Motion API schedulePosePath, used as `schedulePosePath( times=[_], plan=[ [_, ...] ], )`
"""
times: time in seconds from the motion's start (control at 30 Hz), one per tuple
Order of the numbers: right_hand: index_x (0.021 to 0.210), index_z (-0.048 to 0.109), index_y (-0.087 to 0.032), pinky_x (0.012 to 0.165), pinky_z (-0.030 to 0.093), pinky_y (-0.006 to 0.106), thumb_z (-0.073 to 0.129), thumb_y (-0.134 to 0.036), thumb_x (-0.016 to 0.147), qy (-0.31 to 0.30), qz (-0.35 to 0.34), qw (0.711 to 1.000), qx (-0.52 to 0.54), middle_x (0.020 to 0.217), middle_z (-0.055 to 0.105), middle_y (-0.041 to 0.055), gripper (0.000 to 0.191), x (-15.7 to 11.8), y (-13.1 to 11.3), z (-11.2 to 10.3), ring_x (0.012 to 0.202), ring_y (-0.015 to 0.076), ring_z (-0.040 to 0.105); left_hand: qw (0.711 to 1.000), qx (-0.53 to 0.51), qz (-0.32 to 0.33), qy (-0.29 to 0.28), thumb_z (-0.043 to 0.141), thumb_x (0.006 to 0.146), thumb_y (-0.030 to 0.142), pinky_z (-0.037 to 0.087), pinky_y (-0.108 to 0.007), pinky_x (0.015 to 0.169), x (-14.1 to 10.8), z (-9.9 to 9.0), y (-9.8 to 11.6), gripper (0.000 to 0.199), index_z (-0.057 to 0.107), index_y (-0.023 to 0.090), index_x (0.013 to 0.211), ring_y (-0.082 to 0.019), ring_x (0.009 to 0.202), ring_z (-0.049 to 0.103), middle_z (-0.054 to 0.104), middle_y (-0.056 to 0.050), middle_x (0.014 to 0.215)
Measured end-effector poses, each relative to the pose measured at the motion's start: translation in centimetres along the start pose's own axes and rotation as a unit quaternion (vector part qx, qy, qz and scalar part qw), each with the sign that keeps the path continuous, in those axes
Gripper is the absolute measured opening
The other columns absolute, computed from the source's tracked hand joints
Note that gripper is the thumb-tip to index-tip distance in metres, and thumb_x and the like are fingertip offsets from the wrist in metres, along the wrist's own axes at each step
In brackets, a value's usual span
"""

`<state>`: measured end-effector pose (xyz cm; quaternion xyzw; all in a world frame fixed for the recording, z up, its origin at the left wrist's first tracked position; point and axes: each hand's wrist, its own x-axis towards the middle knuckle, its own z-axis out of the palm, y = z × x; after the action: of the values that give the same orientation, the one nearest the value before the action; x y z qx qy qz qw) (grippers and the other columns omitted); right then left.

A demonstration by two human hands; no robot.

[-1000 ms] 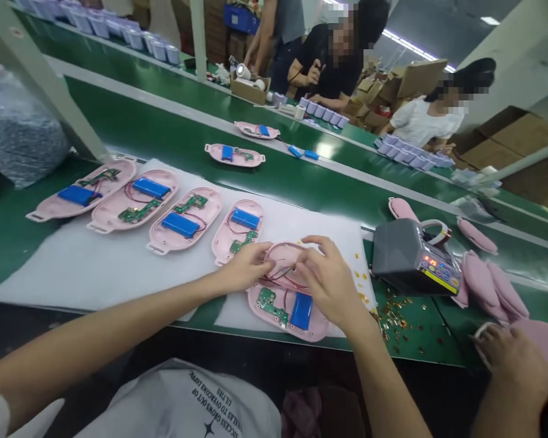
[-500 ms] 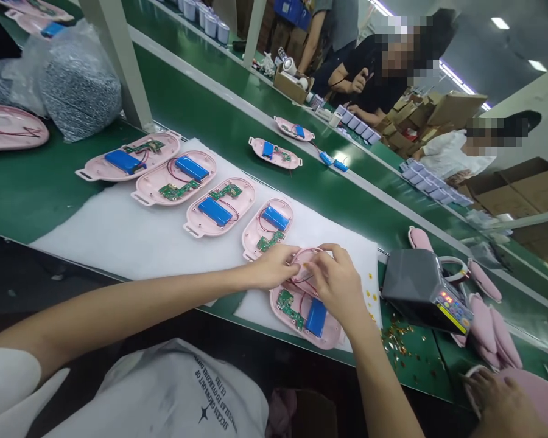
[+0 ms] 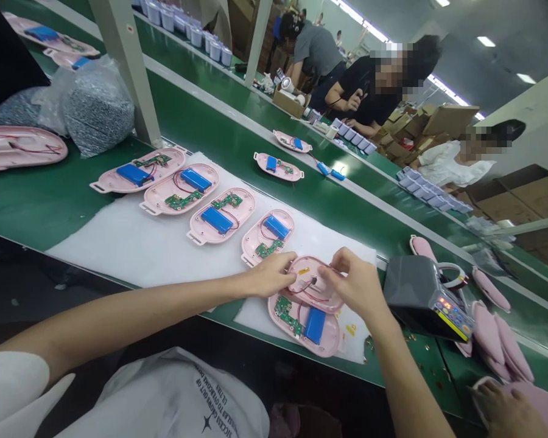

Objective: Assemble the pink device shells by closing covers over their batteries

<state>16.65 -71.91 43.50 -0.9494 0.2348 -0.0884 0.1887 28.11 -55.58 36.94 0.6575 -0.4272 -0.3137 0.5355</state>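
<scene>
Between my two hands a pink plastic shell is held tilted, its inside facing me. A small yellow strip sticks inside it, near red and black wires with a dark connector. My left hand pinches the shell's left edge. My right hand is closed at the right edge, its thumb over the rim. Right below lies another pink shell, partly covered, with a green circuit board and a blue battery pack in it.
Several pink shells with boards and batteries lie leftward on a white foam sheet. A grey machine with a lit display stands at right. Another person's hand rests on pink parts at lower right. A bag of screws sits by a post.
My right hand has moved from inside the held shell to its right edge, uncovering the yellow strip and the connector. The left hand keeps its hold. The camera view has shifted slightly.
</scene>
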Motion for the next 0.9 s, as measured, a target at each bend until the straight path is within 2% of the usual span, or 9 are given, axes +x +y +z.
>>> schedulePosePath(
  times=[0.17,0.23,0.3,0.43,0.53,0.6,0.73,0.83,0.9],
  plan=[
    [0.090,0.063,-0.019,0.070,0.046,0.028,0.058,-0.028,0.086,0.123,-0.150,0.981,0.025,0.082,0.067,0.0031,0.011,-4.5,-0.5,0.0,0.075,0.0164,0.062,0.994,0.051,0.091,-0.032,0.043,0.096,0.038,0.048,-0.029,0.073,-0.8,-0.3,0.5,0.030,0.063,0.015,0.096,-0.019,0.077,0.062,0.068,-0.005,0.085],
    [0.087,0.062,-0.018,0.071,0.046,0.030,0.054,-0.023,0.089,0.140,-0.200,0.969,-0.031,0.080,0.064,0.0049,0.009,-7.4,-0.8,0.9,0.076,0.0178,0.060,0.974,0.138,0.139,-0.114,0.039,0.097,0.030,0.050,-0.031,0.081,-1.1,-0.9,0.3,0.030,0.062,0.016,0.110,-0.022,0.089,0.065,0.070,-0.008,0.099],
    [0.089,0.060,-0.018,0.076,0.048,0.035,0.061,-0.029,0.087,0.100,-0.186,0.974,-0.086,0.087,0.063,0.0083,0.011,-9.7,-1.0,2.4,0.085,0.0221,0.059,0.928,0.231,0.202,-0.209,0.040,0.091,0.019,0.044,-0.040,0.103,-1.2,-1.8,0.5,0.039,0.058,0.021,0.125,-0.027,0.123,0.055,0.060,-0.010,0.133],
    [0.135,0.043,-0.014,0.107,0.035,0.055,0.086,-0.055,0.057,-0.011,-0.081,0.992,-0.095,0.140,0.041,0.0226,0.098,-10.9,-0.6,4.8,0.130,0.0379,0.039,0.849,0.374,0.196,-0.319,0.054,0.077,0.019,0.028,-0.054,0.117,0.0,-3.3,3.1,0.068,0.044,0.025,0.144,-0.034,0.145,0.028,0.029,-0.008,0.158],
    [0.142,0.038,-0.018,0.107,0.035,0.052,0.086,-0.061,0.053,-0.066,-0.074,0.994,-0.055,0.133,0.048,0.0184,0.109,-10.5,-0.3,4.4,0.124,0.0359,0.045,0.849,0.410,0.159,-0.293,0.052,0.081,0.027,0.033,-0.050,0.115,3.5,-5.4,5.6,0.053,0.057,0.024,0.134,-0.033,0.139,0.038,0.041,-0.008,0.152],
    [0.139,0.044,-0.021,0.102,0.040,0.047,0.085,-0.057,0.057,-0.075,-0.065,0.995,-0.028,0.126,0.053,0.0133,0.098,-9.9,0.3,3.2,0.116,0.0315,0.051,0.874,0.420,0.141,-0.201,0.044,0.087,0.032,0.037,-0.041,0.112,7.4,-7.9,6.4,0.045,0.062,0.022,0.127,-0.028,0.130,0.049,0.054,-0.007,0.141],
    [0.141,0.041,-0.019,0.098,0.041,0.044,0.077,-0.049,0.071,-0.010,0.071,0.995,-0.064,0.128,0.054,0.0154,0.085,-3.4,3.8,0.9,0.115,0.0319,0.051,0.864,0.503,0.021,0.004,0.037,0.092,0.037,0.035,-0.039,0.111,16.7,-14.3,4.9,0.050,0.057,0.014,0.132,-0.029,0.130,0.048,0.054,-0.012,0.139],
    [0.135,0.046,-0.011,0.093,0.042,0.044,0.073,-0.052,0.075,0.030,0.178,0.976,-0.122,0.121,0.057,0.0212,0.077,6.7,6.3,0.2,0.113,0.0351,0.053,0.845,0.532,-0.042,0.033,0.044,0.091,0.048,0.033,-0.049,0.111,22.9,-17.2,2.9,0.059,0.055,0.008,0.132,-0.038,0.133,0.042,0.050,-0.020,0.142],
    [0.128,0.050,-0.006,0.091,0.042,0.044,0.074,-0.053,0.076,0.050,0.205,0.969,-0.129,0.119,0.057,0.0257,0.074,13.7,7.0,-0.4,0.112,0.0365,0.053,0.844,0.533,-0.055,0.016,0.050,0.089,0.054,0.038,-0.045,0.108,25.9,-18.1,2.2,0.055,0.063,0.012,0.123,-0.036,0.129,0.047,0.056,-0.017,0.136]
  ],
)
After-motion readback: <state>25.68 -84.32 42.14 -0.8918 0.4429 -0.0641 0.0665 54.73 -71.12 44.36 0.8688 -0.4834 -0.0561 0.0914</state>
